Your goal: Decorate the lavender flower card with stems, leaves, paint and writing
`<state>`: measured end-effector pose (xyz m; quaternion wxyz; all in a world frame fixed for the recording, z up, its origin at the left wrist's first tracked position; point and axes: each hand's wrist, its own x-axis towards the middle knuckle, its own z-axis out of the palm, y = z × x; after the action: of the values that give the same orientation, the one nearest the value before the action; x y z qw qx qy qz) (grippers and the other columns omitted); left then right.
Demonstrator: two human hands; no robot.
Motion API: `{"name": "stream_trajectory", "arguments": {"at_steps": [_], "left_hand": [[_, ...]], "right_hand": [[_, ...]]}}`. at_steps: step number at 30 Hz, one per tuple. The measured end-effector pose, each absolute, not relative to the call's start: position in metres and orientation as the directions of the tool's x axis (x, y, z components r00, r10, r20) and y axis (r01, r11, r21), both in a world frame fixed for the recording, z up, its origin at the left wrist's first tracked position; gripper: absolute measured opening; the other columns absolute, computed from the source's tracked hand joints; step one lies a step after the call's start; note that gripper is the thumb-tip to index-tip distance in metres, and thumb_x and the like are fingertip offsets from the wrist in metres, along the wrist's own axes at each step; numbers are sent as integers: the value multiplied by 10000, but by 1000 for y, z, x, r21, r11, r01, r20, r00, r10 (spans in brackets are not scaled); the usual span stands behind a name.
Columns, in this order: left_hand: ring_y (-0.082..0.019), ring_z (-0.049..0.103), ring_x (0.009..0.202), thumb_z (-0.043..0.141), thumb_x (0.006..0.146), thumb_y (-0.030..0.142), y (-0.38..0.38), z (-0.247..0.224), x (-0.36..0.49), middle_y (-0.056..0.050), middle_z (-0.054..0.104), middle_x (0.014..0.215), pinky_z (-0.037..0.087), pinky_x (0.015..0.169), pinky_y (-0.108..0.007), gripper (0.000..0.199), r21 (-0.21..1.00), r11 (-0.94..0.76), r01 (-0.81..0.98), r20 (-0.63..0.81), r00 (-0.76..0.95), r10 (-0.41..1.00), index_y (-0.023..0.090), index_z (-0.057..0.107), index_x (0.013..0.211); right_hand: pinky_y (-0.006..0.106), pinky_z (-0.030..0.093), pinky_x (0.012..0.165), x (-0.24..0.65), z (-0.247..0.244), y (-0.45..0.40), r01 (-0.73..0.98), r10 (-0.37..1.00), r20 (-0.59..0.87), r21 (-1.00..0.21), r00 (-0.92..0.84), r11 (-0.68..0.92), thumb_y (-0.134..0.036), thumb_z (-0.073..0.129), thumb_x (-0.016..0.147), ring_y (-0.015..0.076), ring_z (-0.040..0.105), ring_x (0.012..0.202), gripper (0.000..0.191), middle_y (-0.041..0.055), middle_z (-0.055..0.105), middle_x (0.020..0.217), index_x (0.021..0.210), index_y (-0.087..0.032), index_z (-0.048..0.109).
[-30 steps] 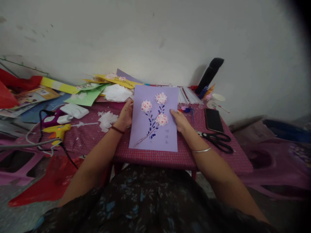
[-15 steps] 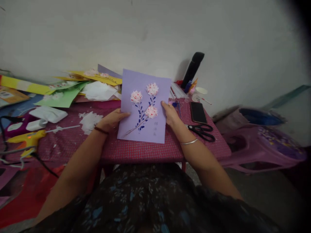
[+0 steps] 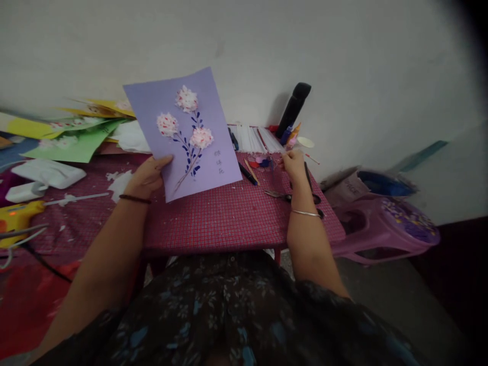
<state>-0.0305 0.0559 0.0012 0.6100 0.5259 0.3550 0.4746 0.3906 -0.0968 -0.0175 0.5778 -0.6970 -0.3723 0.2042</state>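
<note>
My left hand (image 3: 148, 175) pinches the lower left edge of a purple sheet of paper (image 3: 224, 127), thumb on its front. On the sheet are white-and-pink puffy flowers (image 3: 187, 99) with dark blue painted leaves, brown stems and some handwritten characters. It is held up tilted above the table. My right hand (image 3: 293, 165) is off the sheet, over the right side of the table near small red and blue pieces (image 3: 260, 161). Its fingers are curled; what they hold, if anything, cannot be made out. Black-handled scissors (image 3: 280, 194) lie partly hidden behind my right wrist.
A yellow glue gun (image 3: 15, 223) lies at left, near a white tissue pack (image 3: 46, 178) and stacked coloured papers (image 3: 76, 142). A black marker (image 3: 247, 174), white strips (image 3: 247, 140) and a tall black object (image 3: 293, 109) are at the back right. A pink stool (image 3: 381, 229) stands right.
My right hand has let go of the purple sheet and moved right, toward the back of the table. My left hand has raised the sheet to the left and tilted it. The view has shifted slightly.
</note>
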Motion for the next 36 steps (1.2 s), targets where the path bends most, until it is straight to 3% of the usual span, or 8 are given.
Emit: {"name": "stream_trajectory", "arguments": {"at_steps": [5, 9, 12, 17, 23, 29, 33, 36], "left_hand": [[-308, 645, 1288, 805, 761, 204, 55, 4, -32, -75, 824, 1091, 426, 1242, -485, 381, 960, 8, -278, 65, 252, 966, 131, 747, 1130], [-299, 683, 1242, 839, 722, 199, 52, 6, -33, -111, 813, 1137, 470, 1215, -444, 436, 940, 9, -342, 80, 247, 966, 113, 732, 1136], [-282, 699, 1205, 779, 777, 143, 50, 7, -33, -101, 820, 1098, 471, 1215, -437, 326, 941, 34, -338, 56, 255, 965, 93, 732, 1095], [-272, 715, 1141, 760, 809, 130, 50, 6, -31, -80, 825, 1033, 486, 1199, -455, 260, 952, 87, -293, -6, 268, 963, 95, 724, 1064], [-295, 779, 966, 779, 782, 173, 44, 4, -30, -91, 822, 907, 645, 961, -408, 230, 978, 157, -140, -93, 382, 920, 138, 764, 1009], [-224, 768, 772, 799, 755, 164, 39, 3, -29, -95, 827, 901, 662, 768, -301, 181, 975, 222, -19, -184, 487, 854, 135, 795, 934], [-213, 754, 738, 806, 755, 185, 38, 1, -30, -97, 825, 881, 653, 717, -297, 170, 974, 226, -10, -189, 511, 838, 132, 805, 916], [-212, 743, 713, 824, 735, 197, 38, -1, -29, -104, 825, 887, 643, 693, -299, 153, 973, 231, 6, -202, 508, 837, 136, 806, 874]], "right_hand": [[300, 453, 693, 353, -13, -88, 531, 793, 210, -831, 572, -163, -247, 535, 906, 155, 584, 650, 153, 34, 679, 729, 794, -193, 624], [300, 469, 769, 323, -5, -90, 832, 897, 157, -464, 413, -302, -273, 531, 958, 217, 697, 893, 224, 129, 788, 1005, 952, -160, 725], [311, 483, 788, 311, -2, -91, 892, 918, 18, -243, 396, -380, -385, 568, 974, 265, 728, 955, 303, 175, 798, 1066, 978, -156, 765], [342, 528, 819, 300, -2, -87, 908, 923, -12, -172, 385, -382, -648, 303, 1040, 302, 756, 981, 701, 217, 803, 1037, 1045, -143, 789], [370, 545, 886, 294, -3, -86, 915, 934, -40, -187, 356, -357, -552, 446, 1023, 328, 753, 1077, 553, 253, 786, 1136, 1188, -123, 753], [368, 541, 857, 300, -5, -85, 884, 922, -9, -278, 388, -375, -292, 663, 890, 339, 754, 1032, 267, 257, 782, 1105, 1054, -106, 764], [290, 532, 679, 315, -1, -92, 821, 908, 32, -442, 418, -363, -345, 583, 951, 208, 709, 719, 249, 130, 758, 809, 926, -134, 714], [255, 513, 579, 326, 7, -100, 566, 890, 93, -799, 447, -201, -366, 601, 926, 121, 572, 531, 205, -8, 636, 661, 994, -180, 656]]}}
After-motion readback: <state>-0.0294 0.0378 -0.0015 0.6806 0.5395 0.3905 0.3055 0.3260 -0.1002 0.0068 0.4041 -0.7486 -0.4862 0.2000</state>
